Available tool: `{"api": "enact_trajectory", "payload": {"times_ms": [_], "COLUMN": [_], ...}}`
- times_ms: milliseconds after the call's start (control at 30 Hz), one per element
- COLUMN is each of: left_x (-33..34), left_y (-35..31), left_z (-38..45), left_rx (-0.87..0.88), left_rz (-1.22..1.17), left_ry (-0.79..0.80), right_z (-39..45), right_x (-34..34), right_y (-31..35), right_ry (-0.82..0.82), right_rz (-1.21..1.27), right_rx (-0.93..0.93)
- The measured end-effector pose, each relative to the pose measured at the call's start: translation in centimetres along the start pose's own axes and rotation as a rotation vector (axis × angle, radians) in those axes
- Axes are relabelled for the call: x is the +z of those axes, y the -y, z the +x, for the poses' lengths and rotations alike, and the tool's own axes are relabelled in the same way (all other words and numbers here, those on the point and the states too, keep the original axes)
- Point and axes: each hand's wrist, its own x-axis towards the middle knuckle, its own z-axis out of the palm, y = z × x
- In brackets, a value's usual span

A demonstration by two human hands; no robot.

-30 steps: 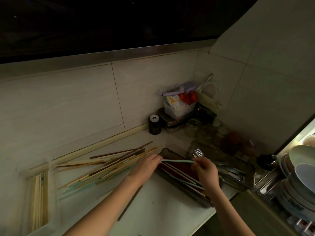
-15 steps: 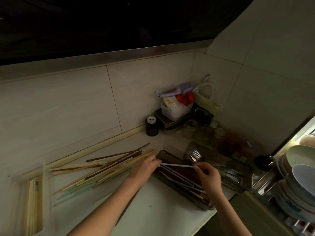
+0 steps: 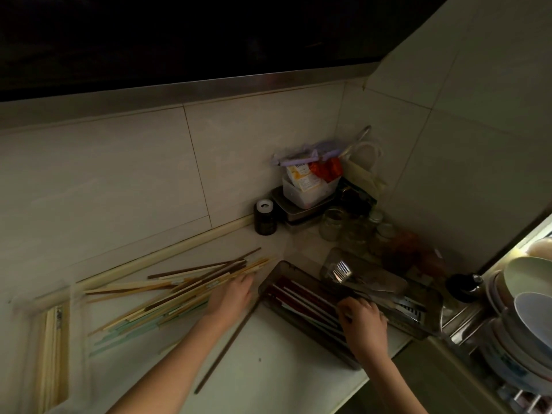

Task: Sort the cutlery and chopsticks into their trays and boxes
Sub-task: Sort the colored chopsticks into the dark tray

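- Dim overall; top band near black.
- Brightest light enters at right edge, on stacked bowls (image 3: 528, 282).
- Left edge smeared, blurred; wide-angle bending of wall lines.

You have two hands in view: your left hand (image 3: 231, 297) and your right hand (image 3: 363, 324). You have two dark trays side by side: one chopstick tray (image 3: 279, 277) and one cutlery tray (image 3: 430, 321). One clear box of pale chopsticks (image 3: 53, 354) sits at the far left. The loose chopstick pile (image 3: 179, 291) holds too many overlapping sticks to count. One dark chopstick (image 3: 227, 348) lies alone. One fork (image 3: 340, 270) shows clearly. One black jar (image 3: 264, 216) stands by the wall.
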Motion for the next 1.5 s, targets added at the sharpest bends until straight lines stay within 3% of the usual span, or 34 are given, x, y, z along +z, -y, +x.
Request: {"api": "enact_trajectory", "payload": {"times_ms": [500, 867, 1233, 1500], "left_x": [1.3, 2.1, 2.2, 2.1], "left_y": [6.6, 7.9, 7.2, 7.2], "left_z": [-1.3, -2.8, -4.5, -3.6], "left_rx": [-0.316, -0.239, -0.029, -0.142], "left_rz": [0.076, 0.179, 0.354, 0.342], "left_ry": [0.090, 0.097, -0.074, 0.109], "right_z": [1.2, 1.1, 0.7, 0.4], "right_x": [1.4, 2.3, 2.2, 2.1], "right_y": [3.5, 4.2, 3.8, 3.7], "right_ry": [0.063, 0.084, 0.105, 0.119], "right_rz": [0.022, 0.028, 0.017, 0.036], "right_rx": [-0.119, -0.126, -0.117, -0.125]}}
